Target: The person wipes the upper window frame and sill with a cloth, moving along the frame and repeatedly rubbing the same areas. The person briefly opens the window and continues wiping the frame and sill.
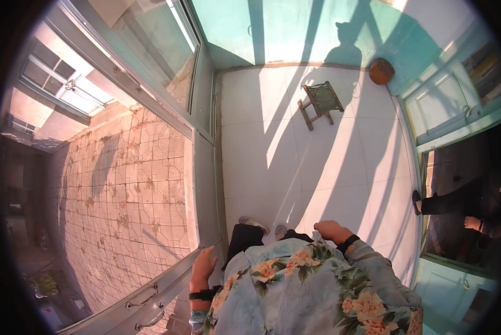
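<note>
My left hand [204, 264] is beside my left hip, near the white door frame, with a dark band on the wrist. Nothing shows in it, and its fingers lie loosely together with the thumb apart. My right hand [333, 231] hangs in front of my floral shirt [292, 284], also with a dark wristband. Its fingers are curled, and the picture does not settle whether it pinches the shirt's hem. Ahead on the pale tiled floor stands a small folding stool [323, 99] with a green woven seat and wooden legs.
A round brown container [381, 71] sits in the far corner against the turquoise wall. Glazed door panels with metal handles [149, 299] are at the left, beside a paved courtyard [129, 188]. At the right, a person in dark trousers [451, 203] is in a doorway.
</note>
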Demonstrator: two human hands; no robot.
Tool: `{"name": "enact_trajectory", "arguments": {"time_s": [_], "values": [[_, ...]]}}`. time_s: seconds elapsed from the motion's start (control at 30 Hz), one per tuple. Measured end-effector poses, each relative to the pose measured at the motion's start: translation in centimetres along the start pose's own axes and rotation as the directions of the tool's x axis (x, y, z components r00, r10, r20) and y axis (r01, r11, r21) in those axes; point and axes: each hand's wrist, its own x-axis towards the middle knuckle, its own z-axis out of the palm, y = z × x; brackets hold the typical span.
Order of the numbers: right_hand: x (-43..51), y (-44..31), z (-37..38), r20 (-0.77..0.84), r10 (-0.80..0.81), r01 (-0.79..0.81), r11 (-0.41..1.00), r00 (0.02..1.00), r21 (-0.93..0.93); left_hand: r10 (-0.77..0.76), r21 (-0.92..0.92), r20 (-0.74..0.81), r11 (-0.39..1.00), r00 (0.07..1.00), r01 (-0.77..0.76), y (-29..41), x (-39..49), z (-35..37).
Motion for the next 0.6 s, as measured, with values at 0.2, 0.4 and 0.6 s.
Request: {"name": "enact_trajectory", "arguments": {"time_s": [0.2, 0.4, 0.6], "values": [[3.5, 3.1, -3.4, -0.028, 0.098, -0.093, 0.987, 0.995, 0.134, 0.007, 0.127, 0.259, 0.991, 0.966, -0.041, 0.2, 13.1, -2.6], [6.4, 8.2, -7.5, -0.124, 0.374, -0.294, 0.86, 0.919, 0.417, 0.149, 0.132, 0.198, 0.975, 0.969, -0.177, 2.2, 29.2, -9.0], [9.5, 9.6, -11.7, -0.095, 0.497, -0.402, 0.787, 0.862, 0.469, 0.183, 0.163, 0.219, 0.962, 0.958, -0.221, 10.9, 45.0, -19.4]]}}
